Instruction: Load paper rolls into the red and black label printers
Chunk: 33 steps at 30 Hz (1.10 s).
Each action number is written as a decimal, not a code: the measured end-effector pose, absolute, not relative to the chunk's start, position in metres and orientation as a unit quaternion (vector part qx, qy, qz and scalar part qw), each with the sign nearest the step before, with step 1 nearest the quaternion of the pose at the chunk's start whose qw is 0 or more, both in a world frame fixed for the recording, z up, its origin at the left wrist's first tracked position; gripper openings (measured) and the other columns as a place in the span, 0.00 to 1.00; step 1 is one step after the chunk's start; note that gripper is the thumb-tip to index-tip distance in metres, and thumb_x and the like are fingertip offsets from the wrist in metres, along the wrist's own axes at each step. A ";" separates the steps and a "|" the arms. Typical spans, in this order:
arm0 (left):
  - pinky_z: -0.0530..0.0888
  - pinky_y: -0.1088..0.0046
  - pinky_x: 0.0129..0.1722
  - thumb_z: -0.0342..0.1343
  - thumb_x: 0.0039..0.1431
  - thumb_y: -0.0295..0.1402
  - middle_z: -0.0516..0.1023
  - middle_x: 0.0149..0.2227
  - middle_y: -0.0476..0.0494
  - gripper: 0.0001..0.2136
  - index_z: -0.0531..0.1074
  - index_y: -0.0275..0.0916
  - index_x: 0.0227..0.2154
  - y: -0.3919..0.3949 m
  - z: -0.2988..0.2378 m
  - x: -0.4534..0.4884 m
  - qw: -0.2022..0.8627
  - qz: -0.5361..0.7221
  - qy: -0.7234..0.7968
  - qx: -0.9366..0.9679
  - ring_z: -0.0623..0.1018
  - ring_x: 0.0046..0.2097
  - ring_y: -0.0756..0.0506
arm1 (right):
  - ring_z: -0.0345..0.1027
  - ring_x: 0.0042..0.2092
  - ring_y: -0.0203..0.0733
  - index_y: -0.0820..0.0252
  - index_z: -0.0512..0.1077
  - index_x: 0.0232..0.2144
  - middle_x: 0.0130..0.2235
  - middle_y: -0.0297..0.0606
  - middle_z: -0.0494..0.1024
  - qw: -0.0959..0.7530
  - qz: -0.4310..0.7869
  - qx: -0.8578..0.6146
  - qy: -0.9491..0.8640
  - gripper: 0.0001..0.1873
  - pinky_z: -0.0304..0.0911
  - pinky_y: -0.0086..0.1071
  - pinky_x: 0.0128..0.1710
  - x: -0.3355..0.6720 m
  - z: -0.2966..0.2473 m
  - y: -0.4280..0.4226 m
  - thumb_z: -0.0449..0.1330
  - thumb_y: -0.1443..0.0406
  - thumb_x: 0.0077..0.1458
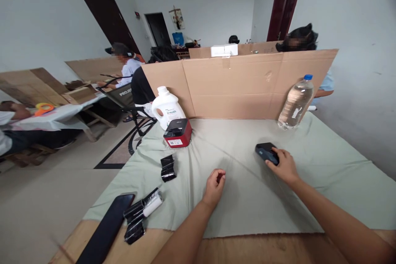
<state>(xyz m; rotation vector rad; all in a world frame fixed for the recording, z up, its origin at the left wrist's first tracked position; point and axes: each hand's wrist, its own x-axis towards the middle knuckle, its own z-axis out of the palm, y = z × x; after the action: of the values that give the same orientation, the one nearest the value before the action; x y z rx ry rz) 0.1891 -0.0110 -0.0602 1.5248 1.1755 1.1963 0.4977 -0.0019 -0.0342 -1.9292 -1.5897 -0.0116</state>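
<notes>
Plain pale-walled room, a few people sitting at other tables in the back, and a big cardboard panel (235,86) standing across the far side of this table, well beyond the grip. Under both hands there's a wrinkly pale green cloth (328,185), with bare wooden tabletop (247,249) showing on the near side.

So the right hand (285,167) has its thumb and fingers closed on the near right end of a small dark device (265,152). Can't tell if that thing is sitting on the cloth or slightly up off it. Left hand (215,185) is off to the left of that grip and a bit nearer, fingers curled into a loose fist.

Past the grip, slightly to the right, is a clear bottle with a blue cap (296,103). Well left of the grip and a little farther out: a red and black box (178,133), with a white jug (168,107) right behind it. To the left of the left hand there's a crinkled black strip (168,168), then nearer the wearer a white roll (153,204) by more black film (134,222), and a long dark slab (107,229) just beside that.
</notes>
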 end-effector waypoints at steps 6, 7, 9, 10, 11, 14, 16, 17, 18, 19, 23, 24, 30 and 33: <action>0.74 0.66 0.35 0.55 0.56 0.48 0.78 0.39 0.38 0.30 0.63 0.37 0.57 -0.019 -0.060 0.184 0.575 0.435 0.401 0.565 0.77 0.33 0.46 | 0.61 0.53 0.56 0.57 0.67 0.53 0.53 0.48 0.66 0.372 0.062 -0.630 -0.679 0.30 0.60 0.51 0.53 0.381 -0.039 -0.046 0.60 0.54 0.48; 0.74 0.66 0.35 0.54 0.56 0.50 0.78 0.39 0.38 0.34 0.57 0.37 0.61 -0.020 -0.060 0.182 0.603 0.430 0.394 0.544 0.77 0.34 0.45 | 0.61 0.54 0.57 0.55 0.66 0.54 0.54 0.48 0.65 0.383 0.066 -0.629 -0.673 0.30 0.60 0.53 0.53 0.365 -0.041 -0.052 0.60 0.54 0.48; 0.75 0.65 0.37 0.52 0.56 0.53 0.77 0.44 0.36 0.41 0.43 0.41 0.66 -0.022 -0.060 0.180 0.660 0.433 0.385 0.478 0.78 0.38 0.44 | 0.59 0.55 0.59 0.53 0.64 0.55 0.57 0.48 0.62 0.396 0.075 -0.630 -0.664 0.31 0.59 0.55 0.54 0.339 -0.043 -0.064 0.60 0.54 0.49; 0.75 0.64 0.40 0.53 0.55 0.54 0.74 0.49 0.35 0.43 0.38 0.43 0.67 -0.023 -0.059 0.180 0.682 0.441 0.377 0.445 0.78 0.42 0.43 | 0.58 0.56 0.60 0.53 0.64 0.56 0.58 0.48 0.60 0.399 0.081 -0.628 -0.663 0.31 0.58 0.56 0.54 0.330 -0.044 -0.070 0.61 0.53 0.50; 0.75 0.63 0.44 0.55 0.54 0.53 0.70 0.55 0.35 0.45 0.35 0.45 0.67 -0.024 -0.057 0.180 0.696 0.453 0.368 0.419 0.77 0.47 0.42 | 0.56 0.57 0.60 0.53 0.64 0.56 0.59 0.48 0.58 0.399 0.088 -0.622 -0.668 0.31 0.57 0.57 0.55 0.322 -0.045 -0.076 0.60 0.53 0.50; 0.68 0.62 0.56 0.67 0.46 0.43 0.59 0.63 0.35 0.54 0.34 0.47 0.67 -0.025 -0.049 0.180 0.698 0.476 0.351 0.404 0.70 0.58 0.39 | 0.53 0.60 0.60 0.52 0.68 0.53 0.62 0.46 0.54 0.396 0.116 -0.597 -0.688 0.26 0.55 0.58 0.56 0.315 -0.044 -0.091 0.59 0.53 0.53; 0.65 0.61 0.59 0.70 0.42 0.38 0.59 0.64 0.35 0.56 0.34 0.46 0.67 -0.026 -0.043 0.181 0.696 0.472 0.345 0.416 0.68 0.60 0.38 | 0.55 0.60 0.57 0.51 0.71 0.47 0.61 0.45 0.57 0.416 0.146 -0.586 -0.680 0.18 0.55 0.56 0.57 0.321 -0.041 -0.094 0.56 0.54 0.56; 0.64 0.60 0.60 0.70 0.41 0.37 0.59 0.64 0.35 0.56 0.35 0.46 0.67 -0.026 -0.040 0.181 0.697 0.470 0.341 0.420 0.67 0.60 0.38 | 0.56 0.59 0.55 0.52 0.71 0.44 0.58 0.45 0.61 0.437 0.164 -0.581 -0.666 0.15 0.56 0.55 0.57 0.326 -0.040 -0.093 0.54 0.55 0.58; 0.63 0.60 0.60 0.70 0.42 0.37 0.59 0.64 0.35 0.56 0.35 0.45 0.67 -0.026 -0.038 0.181 0.700 0.466 0.336 0.424 0.67 0.60 0.38 | 0.59 0.57 0.53 0.54 0.71 0.42 0.56 0.46 0.64 0.465 0.180 -0.578 -0.646 0.14 0.57 0.53 0.56 0.330 -0.040 -0.090 0.53 0.55 0.59; 0.62 0.60 0.61 0.69 0.42 0.37 0.59 0.64 0.34 0.56 0.35 0.44 0.67 -0.027 -0.036 0.181 0.705 0.461 0.329 0.427 0.66 0.61 0.38 | 0.60 0.56 0.51 0.55 0.70 0.41 0.54 0.46 0.66 0.495 0.195 -0.577 -0.620 0.13 0.58 0.52 0.56 0.335 -0.040 -0.086 0.52 0.56 0.60; 0.63 0.57 0.60 0.70 0.41 0.38 0.61 0.62 0.33 0.57 0.35 0.44 0.67 -0.032 -0.035 0.185 0.723 0.420 0.297 0.460 0.67 0.60 0.36 | 0.61 0.57 0.49 0.56 0.60 0.55 0.58 0.48 0.64 0.554 0.265 -0.576 -0.539 0.25 0.62 0.47 0.54 0.345 -0.048 -0.073 0.53 0.53 0.58; 0.62 0.56 0.60 0.70 0.41 0.38 0.61 0.62 0.33 0.57 0.35 0.44 0.67 -0.033 -0.036 0.186 0.722 0.411 0.292 0.474 0.67 0.60 0.36 | 0.60 0.58 0.49 0.56 0.55 0.59 0.60 0.48 0.62 0.549 0.289 -0.572 -0.538 0.30 0.61 0.47 0.55 0.345 -0.051 -0.072 0.54 0.53 0.57; 0.61 0.54 0.61 0.70 0.41 0.36 0.59 0.62 0.33 0.56 0.36 0.45 0.67 -0.033 -0.041 0.190 0.716 0.385 0.291 0.505 0.65 0.61 0.36 | 0.51 0.65 0.49 0.56 0.46 0.64 0.64 0.46 0.55 0.500 0.349 -0.564 -0.557 0.40 0.51 0.47 0.63 0.347 -0.063 -0.070 0.57 0.53 0.54; 0.64 0.59 0.58 0.68 0.44 0.38 0.62 0.61 0.36 0.51 0.40 0.46 0.66 -0.029 -0.044 0.188 0.738 0.380 0.298 0.472 0.67 0.59 0.38 | 0.51 0.65 0.49 0.56 0.46 0.64 0.64 0.47 0.55 0.498 0.359 -0.568 -0.549 0.41 0.51 0.47 0.63 0.348 -0.063 -0.068 0.57 0.52 0.54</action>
<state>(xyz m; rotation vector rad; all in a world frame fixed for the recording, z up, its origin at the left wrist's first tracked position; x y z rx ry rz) 0.1883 -0.0291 -0.0436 1.0366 0.6543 0.8343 0.3485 -0.0684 -0.0628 -1.3739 -1.3290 0.8689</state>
